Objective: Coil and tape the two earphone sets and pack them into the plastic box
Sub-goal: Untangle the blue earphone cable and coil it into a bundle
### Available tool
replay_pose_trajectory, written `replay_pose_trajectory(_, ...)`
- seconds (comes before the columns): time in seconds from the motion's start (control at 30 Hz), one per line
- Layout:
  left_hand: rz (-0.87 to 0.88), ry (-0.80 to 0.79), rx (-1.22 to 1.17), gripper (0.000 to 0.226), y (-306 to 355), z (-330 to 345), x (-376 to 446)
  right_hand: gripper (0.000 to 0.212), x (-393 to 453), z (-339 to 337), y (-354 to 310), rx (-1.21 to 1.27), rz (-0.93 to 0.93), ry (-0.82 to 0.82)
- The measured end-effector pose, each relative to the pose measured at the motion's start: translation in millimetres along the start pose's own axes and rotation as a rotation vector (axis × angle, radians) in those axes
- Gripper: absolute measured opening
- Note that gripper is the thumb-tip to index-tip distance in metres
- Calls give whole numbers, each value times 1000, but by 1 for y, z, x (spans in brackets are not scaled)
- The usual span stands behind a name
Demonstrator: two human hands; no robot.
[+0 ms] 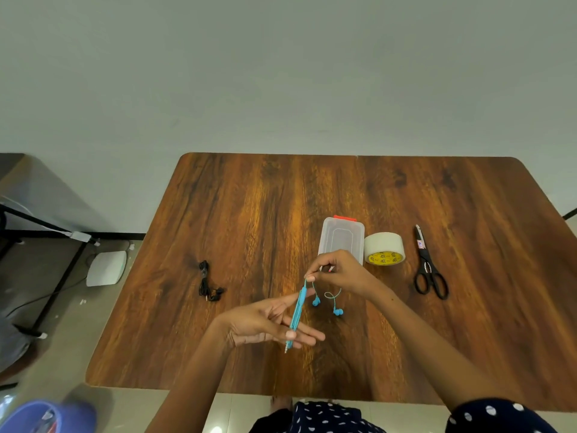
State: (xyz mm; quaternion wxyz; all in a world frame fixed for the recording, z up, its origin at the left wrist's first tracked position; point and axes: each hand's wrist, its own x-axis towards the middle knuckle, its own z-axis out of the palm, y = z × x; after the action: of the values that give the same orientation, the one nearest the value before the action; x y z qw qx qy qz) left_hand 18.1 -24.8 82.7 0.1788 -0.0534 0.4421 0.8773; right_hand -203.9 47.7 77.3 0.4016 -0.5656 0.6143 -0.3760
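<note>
Tabletop (249, 198) first: your wooden table carries everything you need, with the closed plastic box (342, 239) at centre right, the tape roll (384, 252) touching its right side, and the scissors (429, 267) further right, well apart from your hands. Off to your left lies the black earphone set (207, 282), already bunched but, as far as I can tell, not yet taped. Your left hand (265, 320) is held flat with fingers straight and spread, and the blue earphone set (298, 314) is wound lengthwise across those fingers, its long axis running from your fingertips near you up and away toward the box, the plug poking out at the near end. Your right hand (340, 270) hovers just above the far end of that coil, thumb and forefinger pinching the loose blue cord, with both earbuds dangling below it over the table. So the free tail lies on the far side of the coil, nearest your right hand; I judge that the next wrap must travel down along that long axis. Watch the dangling buds, since they could snag the loops.
</note>
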Motion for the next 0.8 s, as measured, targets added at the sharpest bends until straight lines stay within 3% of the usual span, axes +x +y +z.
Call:
replay_pose_trajectory(0.13,50,-13,-30,78,2,5,6,10,-1,10,2,95,15,17)
replay_pose_trajectory(0.23,116,107,-82,75,9,3,4,19,-9,21,8,182,73,76)
replay_pose_trajectory(0.4,148,207,-83,78,12,-3,4,12,-16,35,13,227,157,162)
replay_pose_trajectory(0.57,223,395,-213,90,20,-14,5,13,-24,71,8,148,202,122)
replay_pose_trajectory(0.8,248,576,-145,50,20,-18,14,20,-26,79,-6,44,195,85)
